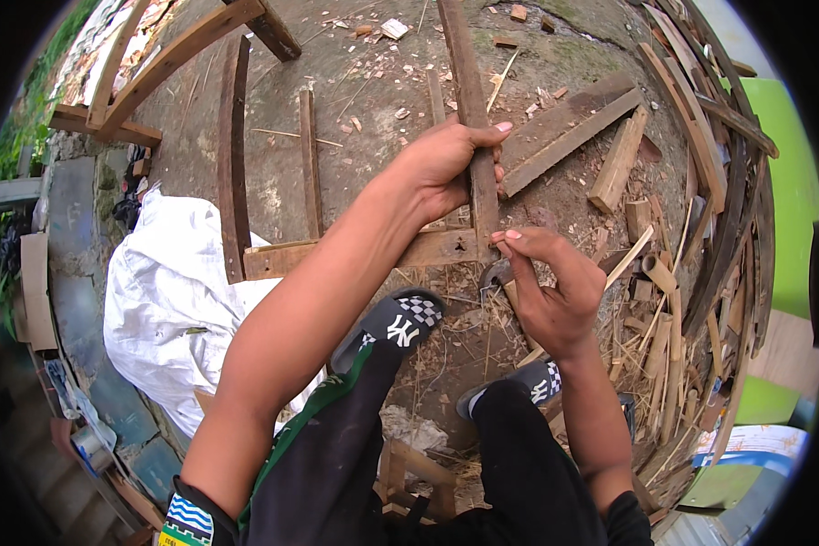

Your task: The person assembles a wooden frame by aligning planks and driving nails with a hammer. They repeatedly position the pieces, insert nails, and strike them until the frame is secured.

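Observation:
My left hand (450, 168) is wrapped round a long wooden bar (469, 82) of a wooden frame, its thumb lying across the front. Beside the corner where that bar meets a crosspiece (282, 259), my right hand (555, 282) is closed, thumb and forefinger pinched together. Whatever those fingertips hold, if anything, is too small to make out. The crosspiece runs left behind my left forearm to a darker bar (234, 155). Thinner slats (309, 164) also rise from it. A dark, rounded object (495, 273) sits just below the corner, its kind unclear.
Loose boards (569, 136) and a short block (620, 162) lie on the ground to the right, near a pile of wood scraps (669, 355). White sacking (177, 300) is at the left. A curved wooden piece (177, 59) stands at far left. Chips litter the ground.

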Available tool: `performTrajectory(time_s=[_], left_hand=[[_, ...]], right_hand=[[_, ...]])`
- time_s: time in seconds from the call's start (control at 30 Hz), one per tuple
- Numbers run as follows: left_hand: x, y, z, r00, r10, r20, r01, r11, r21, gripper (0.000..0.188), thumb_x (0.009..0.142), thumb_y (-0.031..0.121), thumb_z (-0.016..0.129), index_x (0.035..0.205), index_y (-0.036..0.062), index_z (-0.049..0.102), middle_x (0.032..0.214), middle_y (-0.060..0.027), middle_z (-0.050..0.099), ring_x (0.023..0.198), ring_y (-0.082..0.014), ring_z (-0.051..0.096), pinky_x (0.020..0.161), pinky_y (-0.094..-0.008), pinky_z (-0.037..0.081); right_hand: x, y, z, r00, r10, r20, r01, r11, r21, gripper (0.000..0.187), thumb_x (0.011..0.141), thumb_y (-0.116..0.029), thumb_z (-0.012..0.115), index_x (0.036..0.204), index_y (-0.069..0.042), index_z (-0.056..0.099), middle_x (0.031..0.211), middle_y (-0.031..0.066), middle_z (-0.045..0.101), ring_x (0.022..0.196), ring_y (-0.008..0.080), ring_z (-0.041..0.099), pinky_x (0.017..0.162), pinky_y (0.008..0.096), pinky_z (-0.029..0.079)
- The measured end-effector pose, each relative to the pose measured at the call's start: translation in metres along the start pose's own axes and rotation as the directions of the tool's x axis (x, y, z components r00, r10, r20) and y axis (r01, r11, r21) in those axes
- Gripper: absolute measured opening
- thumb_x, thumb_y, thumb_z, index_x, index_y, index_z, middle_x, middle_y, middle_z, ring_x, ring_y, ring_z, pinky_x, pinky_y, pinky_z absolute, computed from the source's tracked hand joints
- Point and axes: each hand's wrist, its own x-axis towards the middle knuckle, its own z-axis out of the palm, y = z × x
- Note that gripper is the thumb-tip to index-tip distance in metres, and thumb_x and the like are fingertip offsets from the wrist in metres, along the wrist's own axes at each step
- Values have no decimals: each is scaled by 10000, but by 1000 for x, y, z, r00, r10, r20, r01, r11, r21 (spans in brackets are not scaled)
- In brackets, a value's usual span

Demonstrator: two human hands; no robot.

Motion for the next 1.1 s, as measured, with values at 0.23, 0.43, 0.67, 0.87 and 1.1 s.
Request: performTrajectory(time_s=[0.23,0.43,0.67,0.87,1.1], left_hand=[[2,-1,-1,1000,9,25,-9,1000,4,248,1004,161,699,1112,85,490,874,-24,552,711,-174,614,719,-423,584],[4,1,-2,999,-4,44,3,1000,16,222,1005,168,698,1080,88,505,862,-25,558,705,-171,613,722,-421,577],[3,0,-1,999,-18,36,18,1000,3,236,991,163,715,1075,84,510,864,-29,564,698,-178,616,724,-420,580],[-1,0,3,1000,-14,16,14,1000,-4,234,990,155,713,1076,76,511,866,-34,567,699,-181,617,725,-417,582],[2,1,3,1000,-9,-6,9,1000,5,234,999,158,703,1079,84,496,866,-34,566,697,-183,617,714,-415,581]], right_hand=[[10,-2,-5,990,-96,106,101,994,-51,217,791,124,722,984,27,698,909,157,731,830,329,733,714,400,592],[8,1,-5,978,-164,132,176,981,-84,266,759,129,707,1008,39,693,919,168,717,833,336,724,705,405,590],[11,3,-5,965,-211,154,228,969,-98,275,740,130,698,1002,48,687,908,165,711,828,332,722,690,402,590],[8,5,-3,960,-241,144,259,958,-121,300,723,134,696,1007,41,687,906,159,705,823,338,720,678,407,590],[3,9,-1,961,-251,120,263,960,-95,323,718,145,688,1023,40,688,916,166,705,817,341,717,668,413,587]])
